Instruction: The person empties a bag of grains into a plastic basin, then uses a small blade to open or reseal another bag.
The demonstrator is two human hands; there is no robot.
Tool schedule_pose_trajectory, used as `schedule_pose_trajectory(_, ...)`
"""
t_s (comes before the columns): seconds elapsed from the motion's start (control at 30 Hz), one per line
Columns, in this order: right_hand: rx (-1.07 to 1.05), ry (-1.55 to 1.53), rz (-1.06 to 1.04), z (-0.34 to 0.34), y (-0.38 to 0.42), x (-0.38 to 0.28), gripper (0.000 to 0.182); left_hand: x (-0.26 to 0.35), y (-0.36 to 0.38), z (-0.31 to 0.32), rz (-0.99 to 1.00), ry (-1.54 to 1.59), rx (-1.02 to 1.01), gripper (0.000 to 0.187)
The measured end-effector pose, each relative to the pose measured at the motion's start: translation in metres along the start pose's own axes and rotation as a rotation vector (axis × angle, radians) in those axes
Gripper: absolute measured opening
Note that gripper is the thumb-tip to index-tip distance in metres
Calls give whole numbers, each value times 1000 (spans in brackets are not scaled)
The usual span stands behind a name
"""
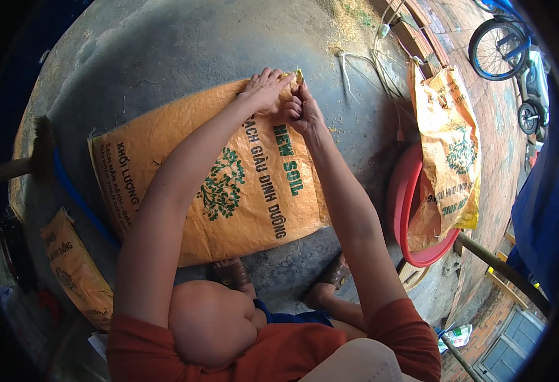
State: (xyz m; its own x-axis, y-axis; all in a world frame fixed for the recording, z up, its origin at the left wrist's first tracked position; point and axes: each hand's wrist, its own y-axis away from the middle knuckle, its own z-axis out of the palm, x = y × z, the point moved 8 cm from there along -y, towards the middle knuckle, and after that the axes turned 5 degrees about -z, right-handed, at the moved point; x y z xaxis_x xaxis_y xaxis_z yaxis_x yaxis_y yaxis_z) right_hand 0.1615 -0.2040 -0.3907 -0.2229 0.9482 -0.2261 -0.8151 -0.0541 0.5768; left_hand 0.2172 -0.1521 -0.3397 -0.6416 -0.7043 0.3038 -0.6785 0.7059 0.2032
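An orange woven sack (165, 137) with green and black "NEW SOIL" print and a tree picture lies flat on the floor in front of me. My left hand (266, 90) rests on its far edge, fingers stretched out over the material. Close beside it, my right hand (306, 112) has its fingers curled in and pinches the folded far corner of the sack. That corner is bunched up between both hands. The exact grip of the right fingertips is partly hidden.
At right, a similar orange sack (448, 121) hangs over a red basin (399, 191). A white cable (381, 63) runs across the floor. Another orange sack (79, 267) lies at lower left, near a broom (42, 149). A bicycle wheel (499, 49) stands far right.
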Motion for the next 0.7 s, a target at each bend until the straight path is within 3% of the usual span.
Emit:
schedule_pose_trajectory(0.23,48,131,-122,3,-2,-7,32,0,-3,2,-3,-41,-13,89)
schedule_pose_trajectory(0.47,-12,74,-182,6,2,-13,32,1,-8,4,-68,-55,-71,91)
schedule_pose_trajectory(0.57,-139,-112,8,12,8,-16,34,2,-6,3,-53,-36,-93,91)
schedule_pose_trajectory(0.7,-89,65,83,12,16,-9,36,1,-6,1,-56,-39,-104,93)
